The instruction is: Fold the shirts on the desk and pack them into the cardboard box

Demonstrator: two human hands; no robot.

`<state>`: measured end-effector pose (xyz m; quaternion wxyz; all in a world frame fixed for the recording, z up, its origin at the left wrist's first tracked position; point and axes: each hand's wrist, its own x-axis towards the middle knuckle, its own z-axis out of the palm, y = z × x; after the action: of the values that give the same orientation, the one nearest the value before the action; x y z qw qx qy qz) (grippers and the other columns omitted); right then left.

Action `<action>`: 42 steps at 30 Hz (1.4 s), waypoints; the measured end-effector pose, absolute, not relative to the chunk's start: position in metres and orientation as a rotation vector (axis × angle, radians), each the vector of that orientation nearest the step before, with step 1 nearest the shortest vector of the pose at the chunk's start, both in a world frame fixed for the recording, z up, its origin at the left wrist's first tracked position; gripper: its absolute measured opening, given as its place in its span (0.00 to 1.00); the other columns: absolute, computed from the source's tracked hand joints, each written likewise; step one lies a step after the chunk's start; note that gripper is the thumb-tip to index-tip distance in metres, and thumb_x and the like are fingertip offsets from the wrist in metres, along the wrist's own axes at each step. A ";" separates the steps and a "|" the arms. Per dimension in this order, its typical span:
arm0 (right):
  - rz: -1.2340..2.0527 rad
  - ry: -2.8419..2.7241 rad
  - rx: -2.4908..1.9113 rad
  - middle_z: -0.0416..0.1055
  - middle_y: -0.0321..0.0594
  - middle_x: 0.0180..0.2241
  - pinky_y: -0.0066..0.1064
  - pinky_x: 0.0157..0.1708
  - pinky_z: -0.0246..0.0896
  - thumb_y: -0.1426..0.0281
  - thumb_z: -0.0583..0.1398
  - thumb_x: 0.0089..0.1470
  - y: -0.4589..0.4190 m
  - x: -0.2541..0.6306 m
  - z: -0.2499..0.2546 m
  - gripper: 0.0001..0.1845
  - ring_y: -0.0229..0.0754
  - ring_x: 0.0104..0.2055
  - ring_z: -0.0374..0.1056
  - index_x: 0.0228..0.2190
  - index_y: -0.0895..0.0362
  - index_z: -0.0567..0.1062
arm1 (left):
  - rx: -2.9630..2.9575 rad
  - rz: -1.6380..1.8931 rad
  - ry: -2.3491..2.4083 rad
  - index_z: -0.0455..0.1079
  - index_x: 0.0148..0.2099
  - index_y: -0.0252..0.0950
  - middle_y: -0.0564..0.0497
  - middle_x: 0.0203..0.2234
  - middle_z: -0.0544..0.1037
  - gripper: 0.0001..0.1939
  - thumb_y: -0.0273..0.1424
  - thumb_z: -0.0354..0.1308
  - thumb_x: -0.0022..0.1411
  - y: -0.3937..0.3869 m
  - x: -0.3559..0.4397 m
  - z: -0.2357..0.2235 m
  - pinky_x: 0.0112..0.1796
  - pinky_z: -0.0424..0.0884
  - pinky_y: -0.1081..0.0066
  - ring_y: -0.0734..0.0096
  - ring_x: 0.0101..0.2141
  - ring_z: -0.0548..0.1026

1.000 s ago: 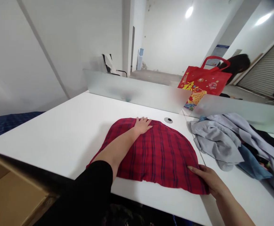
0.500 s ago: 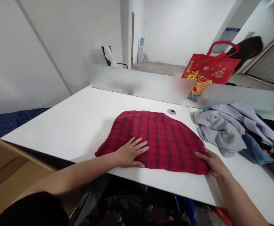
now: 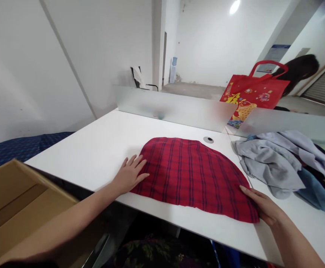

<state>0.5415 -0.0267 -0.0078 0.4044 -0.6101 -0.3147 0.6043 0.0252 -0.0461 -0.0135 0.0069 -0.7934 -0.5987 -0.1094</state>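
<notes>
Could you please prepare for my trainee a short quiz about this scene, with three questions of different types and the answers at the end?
1. Multiple choice: which pattern does the red cloth on the white table have?
A) dots
B) plain, no pattern
C) plaid

2. True or false: the grey cloth lies to the left of the red cloth.

3. Short answer: which hand has its thumb on the red cloth's right end?

Key:
1. C.
2. False; the grey cloth lies to the right.
3. The right hand; the left hand is at the opposite end, fingers spread.
</notes>
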 end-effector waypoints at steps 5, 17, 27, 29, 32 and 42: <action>1.417 -0.907 -1.525 0.80 0.47 0.37 0.38 0.43 0.76 0.69 0.69 0.41 -0.012 0.522 0.026 0.15 0.52 0.39 0.78 0.35 0.55 0.79 | -2.820 -0.328 -1.637 0.55 0.68 0.47 0.47 0.69 0.52 0.34 0.54 0.48 0.65 -0.004 0.064 -0.003 0.63 0.44 0.43 0.48 0.68 0.44; 0.725 -2.152 -1.279 0.77 0.41 0.34 0.38 0.43 0.71 0.74 0.63 0.45 0.032 0.221 0.077 0.16 0.46 0.38 0.73 0.39 0.57 0.78 | -2.519 -2.187 -2.591 0.74 0.43 0.35 0.45 0.38 0.79 0.27 0.54 0.54 0.59 -0.019 0.000 -0.004 0.45 0.72 0.64 0.65 0.40 0.77; 0.690 -2.388 -1.032 0.73 0.45 0.49 0.41 0.51 0.67 0.71 0.58 0.56 -0.002 0.246 0.012 0.19 0.45 0.47 0.71 0.50 0.55 0.75 | -2.388 -1.809 -2.929 0.73 0.39 0.33 0.44 0.35 0.80 0.31 0.55 0.66 0.45 -0.001 0.014 0.002 0.35 0.70 0.65 0.58 0.37 0.77; 0.617 -2.528 -0.950 0.70 0.47 0.54 0.43 0.55 0.63 0.75 0.58 0.55 -0.008 0.249 0.011 0.19 0.48 0.54 0.67 0.48 0.55 0.76 | -2.361 -1.469 -2.871 0.73 0.39 0.33 0.42 0.37 0.80 0.31 0.53 0.69 0.40 0.008 0.028 0.007 0.37 0.70 0.63 0.52 0.40 0.77; 0.504 -2.660 -0.873 0.70 0.46 0.55 0.45 0.56 0.61 0.78 0.57 0.55 -0.016 0.243 0.015 0.19 0.49 0.55 0.66 0.48 0.56 0.77 | -2.314 -1.088 -2.719 0.71 0.40 0.33 0.40 0.38 0.79 0.27 0.46 0.70 0.42 0.015 0.044 0.008 0.40 0.69 0.63 0.49 0.42 0.77; 0.451 -2.661 -0.881 0.68 0.45 0.58 0.57 0.61 0.50 0.67 0.59 0.59 0.000 0.268 0.010 0.18 0.51 0.60 0.62 0.51 0.52 0.74 | -2.204 -1.212 -2.778 0.68 0.40 0.36 0.44 0.36 0.79 0.19 0.47 0.59 0.55 0.003 0.000 -0.014 0.37 0.70 0.65 0.56 0.39 0.77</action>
<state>0.2682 -0.0005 0.0101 0.1507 -0.3067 -0.9266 0.1571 -0.0004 0.0025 -0.0137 -0.2984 -0.5613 -0.7076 -0.3086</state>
